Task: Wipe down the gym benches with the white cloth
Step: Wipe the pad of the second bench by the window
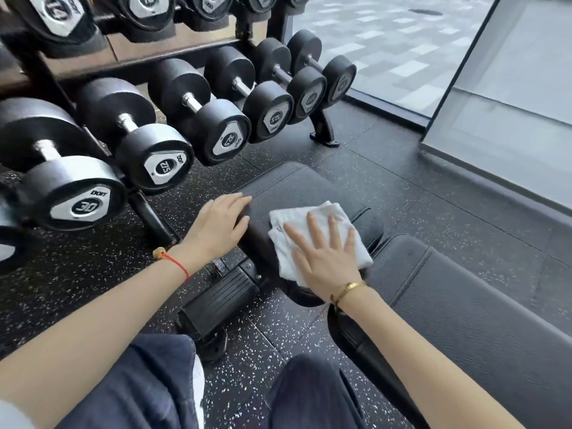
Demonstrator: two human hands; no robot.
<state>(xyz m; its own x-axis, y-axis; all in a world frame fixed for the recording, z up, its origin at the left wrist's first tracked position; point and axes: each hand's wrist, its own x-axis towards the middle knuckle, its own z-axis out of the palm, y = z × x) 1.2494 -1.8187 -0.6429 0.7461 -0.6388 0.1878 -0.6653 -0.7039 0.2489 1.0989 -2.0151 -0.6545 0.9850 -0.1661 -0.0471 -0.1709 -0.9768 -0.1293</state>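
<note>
Both hands are down on the bench [297,187], the black padded one beside the dumbbell rack [154,97]. From here the likeliest trouble is the cloth [312,218] bunching or sliding off the near edge of the seat pad, since part of it already hangs over that edge and only flat pressure keeps it in place; a quick sweep toward the person could drag it off onto the speckled floor [93,267]. Patches could also be missed: the longer back pad [470,305], separated from the seat by a gap, looks untouched by the cloth at this moment, as far as can be judged. The left hand [218,224] lies at the seat pad's left edge with fingers straight and close together, resting on the pad and gripping nothing, apparently as a brace. The right hand [325,252] is spread wide, fingers splayed and flat, pressing the folded white cloth onto the seat pad rather than clutching it.
</note>
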